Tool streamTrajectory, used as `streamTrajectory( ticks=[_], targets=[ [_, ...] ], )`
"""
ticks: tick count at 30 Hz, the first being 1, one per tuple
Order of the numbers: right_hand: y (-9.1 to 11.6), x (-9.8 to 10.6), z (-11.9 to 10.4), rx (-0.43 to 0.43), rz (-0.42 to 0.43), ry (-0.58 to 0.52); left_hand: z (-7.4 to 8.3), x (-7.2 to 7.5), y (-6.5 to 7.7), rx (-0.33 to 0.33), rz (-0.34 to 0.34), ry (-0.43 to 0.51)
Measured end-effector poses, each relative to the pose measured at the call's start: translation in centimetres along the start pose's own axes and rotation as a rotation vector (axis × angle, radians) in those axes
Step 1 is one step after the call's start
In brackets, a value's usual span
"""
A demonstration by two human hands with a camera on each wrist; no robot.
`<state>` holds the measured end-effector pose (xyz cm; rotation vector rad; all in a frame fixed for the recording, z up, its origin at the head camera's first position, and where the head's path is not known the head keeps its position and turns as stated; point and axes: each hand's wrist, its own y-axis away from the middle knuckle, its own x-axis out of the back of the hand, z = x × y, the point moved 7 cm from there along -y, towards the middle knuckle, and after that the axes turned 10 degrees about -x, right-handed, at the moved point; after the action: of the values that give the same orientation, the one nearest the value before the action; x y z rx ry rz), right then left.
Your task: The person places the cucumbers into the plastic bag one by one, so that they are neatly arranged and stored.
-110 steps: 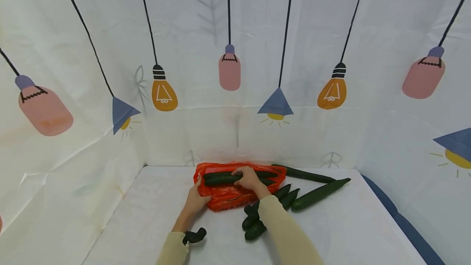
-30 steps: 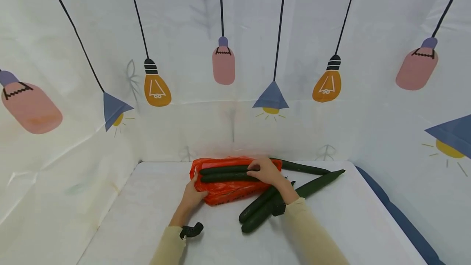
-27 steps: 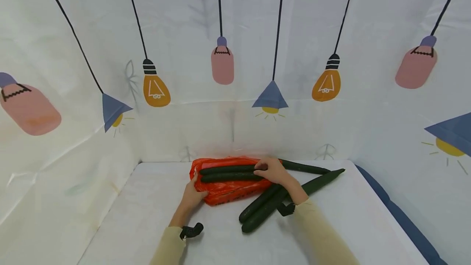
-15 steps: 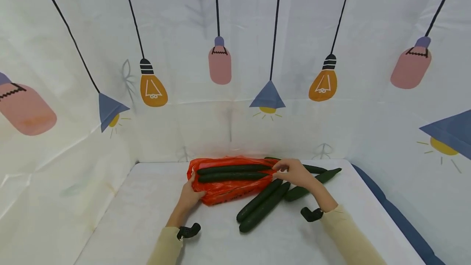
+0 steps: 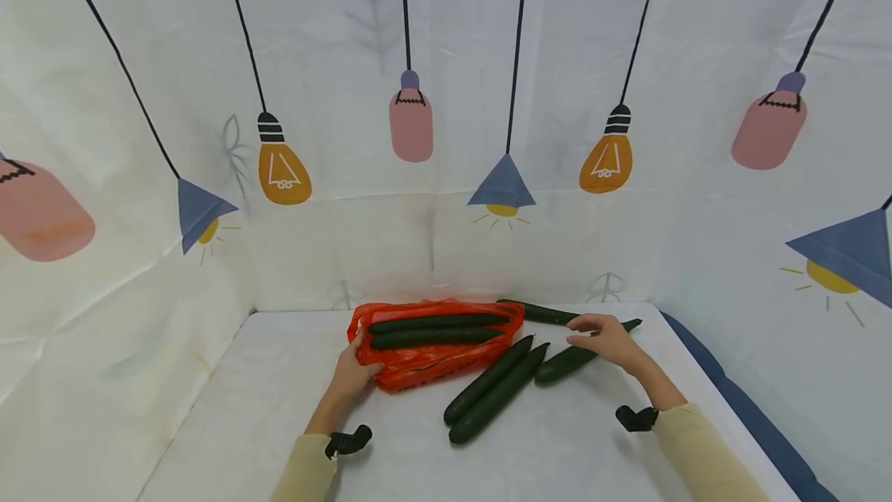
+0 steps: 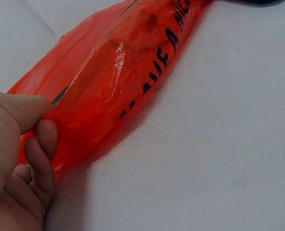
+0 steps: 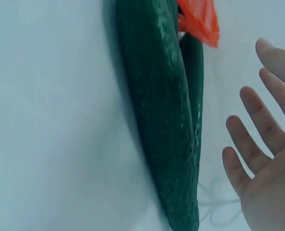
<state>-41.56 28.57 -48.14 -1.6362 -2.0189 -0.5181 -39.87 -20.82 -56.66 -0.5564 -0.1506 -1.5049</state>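
Note:
A red plastic bag [image 5: 446,366] with black lettering lies at the back of the table, two cucumbers [image 5: 435,338] lying side by side on or in it. My left hand [image 5: 351,374] holds the bag's left end; up close in the left wrist view, thumb and fingers pinch the film [image 6: 89,120]. To the right, my right hand [image 5: 606,339] hovers over a cucumber [image 5: 563,366] with nothing in its grasp. Its fingers are spread apart beside a cucumber [image 7: 157,110] in the right wrist view.
Two more cucumbers [image 5: 498,397] lie slanted in front of the bag. Another cucumber [image 5: 543,313] reaches out behind the bag's right end. White sheeting [image 5: 460,246] printed with lamps closes off the back and sides of the white table [image 5: 404,455].
My right hand has let go of the cucumbers on the bag and moved right, away from it. My left hand stays on the bag's left end.

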Motion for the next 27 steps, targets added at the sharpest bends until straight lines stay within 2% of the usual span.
streamTrajectory(
  ticks=[10,18,27],
  targets=[
    [-0.3,0.5,0.7,0.031,-0.031,0.045,-0.1,0.2,0.2,0.029,0.007,0.004],
    [-0.8,0.2,3.0,-0.035,-0.043,0.063,-0.6,-0.4,0.4,0.055,0.012,0.0],
    [-1.1,-0.5,3.8,-0.024,-0.07,0.094,-0.1,-0.1,0.2,-0.01,0.017,-0.02]
  ],
)
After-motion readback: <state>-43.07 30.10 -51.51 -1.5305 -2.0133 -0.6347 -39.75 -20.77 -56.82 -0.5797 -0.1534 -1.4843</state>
